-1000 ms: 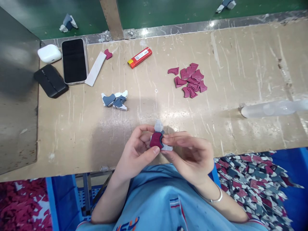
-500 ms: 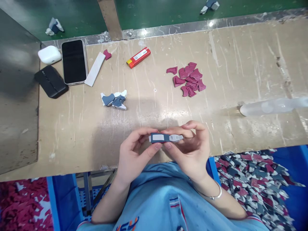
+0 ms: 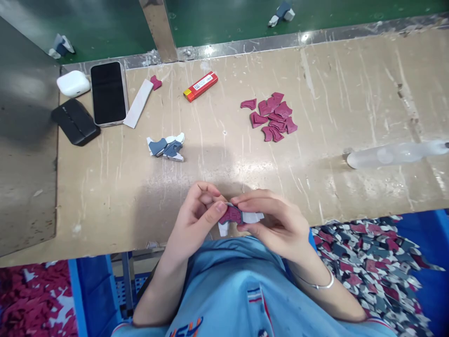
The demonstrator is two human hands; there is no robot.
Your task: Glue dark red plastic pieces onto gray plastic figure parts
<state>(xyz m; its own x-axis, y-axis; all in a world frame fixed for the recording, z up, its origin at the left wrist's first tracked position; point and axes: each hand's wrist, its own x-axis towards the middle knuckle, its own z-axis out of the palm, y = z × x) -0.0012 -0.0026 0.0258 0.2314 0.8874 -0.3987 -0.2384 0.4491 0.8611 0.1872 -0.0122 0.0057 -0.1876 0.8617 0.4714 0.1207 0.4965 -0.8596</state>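
Between my two hands, near the table's front edge, is a small plastic toy part (image 3: pixel 231 215) with a maroon panel and pale grey ends. My left hand (image 3: pixel 199 217) pinches its left end, the thumb lying on the maroon panel. Fingers and thumb of my right hand (image 3: pixel 273 217) close on the pale right end. Farther up the table lies a similar blue-grey and white part (image 3: pixel 166 147). A loose pile of maroon pieces (image 3: pixel 277 114) is spread to its right.
At the back left are a phone (image 3: pixel 108 93), a white earbud case (image 3: pixel 73 84), a black box (image 3: pixel 75 121) and a pale strip (image 3: pixel 138 104). A red lighter (image 3: pixel 200 86) lies mid-back; a translucent bottle (image 3: pixel 386 155) lies right. Blue bins (image 3: pixel 94 290) of pieces flank me below.
The toy part has been turned in my hands, so its maroon panel faces up instead of the narrow blue-grey and white edge. Both hands have come slightly nearer to my body.
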